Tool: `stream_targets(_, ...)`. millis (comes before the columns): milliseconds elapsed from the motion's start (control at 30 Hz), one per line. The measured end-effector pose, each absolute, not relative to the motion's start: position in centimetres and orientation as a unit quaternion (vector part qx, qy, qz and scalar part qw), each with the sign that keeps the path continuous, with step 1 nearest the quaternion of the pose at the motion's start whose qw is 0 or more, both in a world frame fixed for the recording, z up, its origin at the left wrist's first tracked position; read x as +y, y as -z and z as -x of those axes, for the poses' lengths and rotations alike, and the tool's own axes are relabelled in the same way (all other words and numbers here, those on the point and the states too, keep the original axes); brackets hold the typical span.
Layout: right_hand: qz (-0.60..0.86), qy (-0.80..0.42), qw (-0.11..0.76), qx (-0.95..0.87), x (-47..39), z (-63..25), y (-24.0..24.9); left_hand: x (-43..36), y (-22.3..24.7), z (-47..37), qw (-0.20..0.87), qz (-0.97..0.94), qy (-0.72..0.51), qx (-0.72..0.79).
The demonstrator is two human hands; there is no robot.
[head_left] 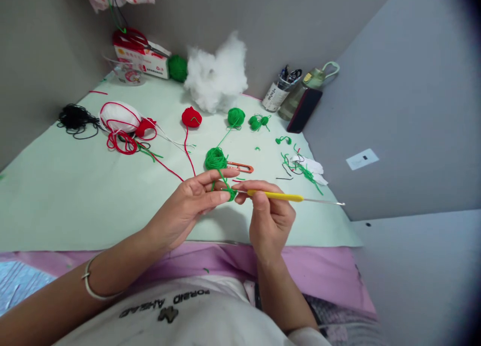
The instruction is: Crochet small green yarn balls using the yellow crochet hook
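Note:
Between thumb and fingers, my left hand point(195, 196) pinches a small green crocheted piece point(231, 194), with green yarn running over its raised index finger. My right hand point(268, 216) grips a crochet hook point(281, 196) by its yellow handle. The hook's left end meets the green piece, while its other metal end points right. Just beyond my left hand lies a loose green yarn ball point(216, 158), and an orange tool point(241, 166) rests against its right side.
Behind are a red ball point(191, 117), a green ball point(236, 116) and white stuffing point(216, 75). White, red and black yarn lies left. Yarn scraps point(310, 175), a phone point(305, 110), a bottle point(295, 99) and a pen cup point(275, 95) stand or lie right. Scissors point(131, 38) top a box point(150, 63).

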State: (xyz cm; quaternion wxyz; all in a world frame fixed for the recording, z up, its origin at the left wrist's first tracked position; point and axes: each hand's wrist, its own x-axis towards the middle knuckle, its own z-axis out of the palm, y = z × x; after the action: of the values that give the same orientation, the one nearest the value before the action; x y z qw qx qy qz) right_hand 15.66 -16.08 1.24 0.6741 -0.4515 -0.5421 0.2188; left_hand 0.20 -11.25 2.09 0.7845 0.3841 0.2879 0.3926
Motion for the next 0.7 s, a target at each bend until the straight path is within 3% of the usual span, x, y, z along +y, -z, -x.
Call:
stream_targets(133,0.435,-0.188,0.701,-0.533,-16.3,-15.9,-1.3,-11.0,-2.2,0.1,0.767,-0.380,-0.409,0.315)
stream_targets(367,0.404,-0.257,0.703,-0.525,-15.8,-16.1,-1.1,-11.6,-2.2,-0.2,0.772,-0.392,-0.398,0.302)
stream_targets(567,0.448,-0.092,0.630,-0.628,-15.8,-15.8,-0.2,-11.9,-2.0,-1.0,0.764,-0.375,-0.427,0.306)
stream_targets(700,0.446,0.044,0.560,-0.696,-15.8,-16.1,0.5,-11.5,-1.9,-1.1,0.826,-0.294,-0.393,0.277)
